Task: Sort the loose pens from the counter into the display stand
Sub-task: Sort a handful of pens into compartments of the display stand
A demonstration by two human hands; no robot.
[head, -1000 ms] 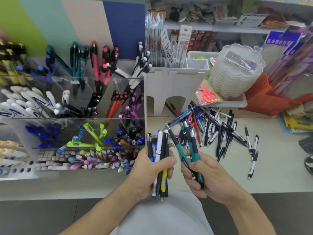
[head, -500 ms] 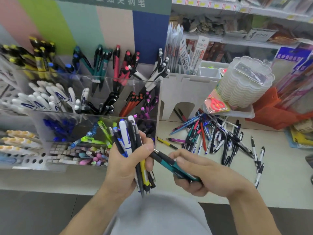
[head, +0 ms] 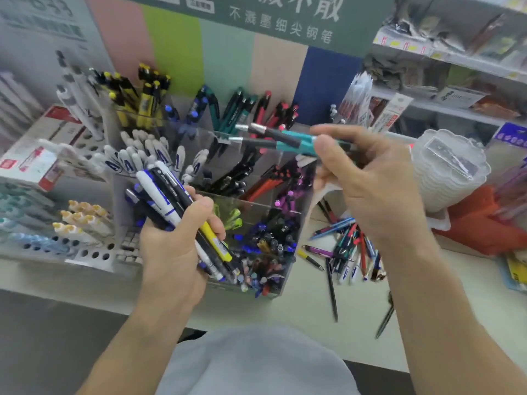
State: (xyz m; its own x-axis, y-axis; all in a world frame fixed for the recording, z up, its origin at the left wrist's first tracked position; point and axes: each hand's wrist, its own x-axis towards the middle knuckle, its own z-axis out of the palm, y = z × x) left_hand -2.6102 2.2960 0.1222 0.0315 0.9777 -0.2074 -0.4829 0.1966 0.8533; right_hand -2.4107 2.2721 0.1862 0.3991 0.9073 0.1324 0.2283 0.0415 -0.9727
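1. My right hand (head: 368, 181) pinches two teal pens (head: 288, 138) between thumb and fingers. They lie nearly level, long axis running left to right, silver tips pointing left toward the display stand (head: 251, 212).

2. My left hand (head: 176, 246) is wrapped round a mixed bundle of pens (head: 171, 201): white-and-blue ones, black ones and a yellow one. They slant from upper left to lower right and are held low in front of the stand's near compartments.

3. The relation that matters, as I judge it: the back row holds a bunch of teal pens (head: 236, 109) standing upright, up and to the left of the tips in my right hand, beside the red pens (head: 271, 112). My right hand is the nearer one to that slot; my left is lower and busy.

4. To drop the pair in, I would have to turn them from level to upright. Which end should go down I cannot tell.

5. The loose pile of pens (head: 348, 249) lies on the counter (head: 313, 309), below my right forearm and just right of the stand, so a good deal of sorting remains.

6. The frame is blurred, so I cannot read any markings on the teal pair.
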